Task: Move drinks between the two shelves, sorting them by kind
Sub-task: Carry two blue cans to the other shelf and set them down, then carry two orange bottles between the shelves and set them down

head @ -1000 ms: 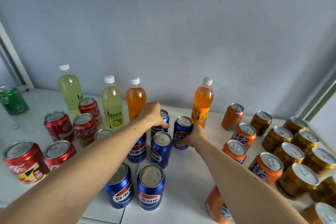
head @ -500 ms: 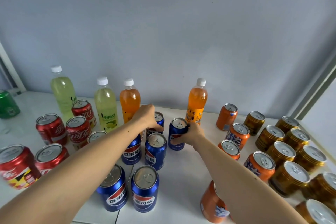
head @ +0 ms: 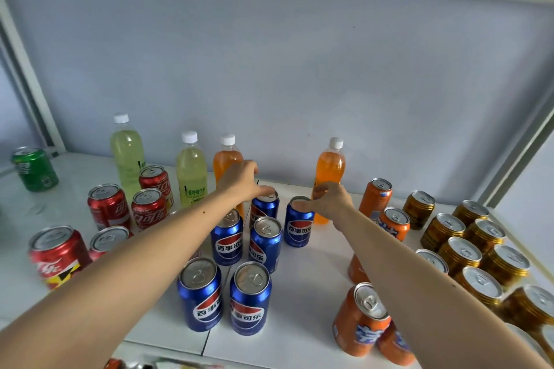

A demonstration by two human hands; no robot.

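A green can (head: 35, 169) stands at far left on the white shelf (head: 311, 293), then red cans (head: 108, 207) and lime bottles (head: 192, 171). At centre the left hand (head: 239, 181) pinches the rim of a rear blue can (head: 265, 207); the right hand (head: 329, 201) pinches the blue can beside it (head: 298, 226). Orange cans (head: 359, 320) and gold cans (head: 458, 257) fill the right.

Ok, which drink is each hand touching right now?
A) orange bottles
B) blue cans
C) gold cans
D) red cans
B: the left hand touches the top of the back-left blue can, and the right hand touches the top of the back-right blue can, both standing in the blue group.
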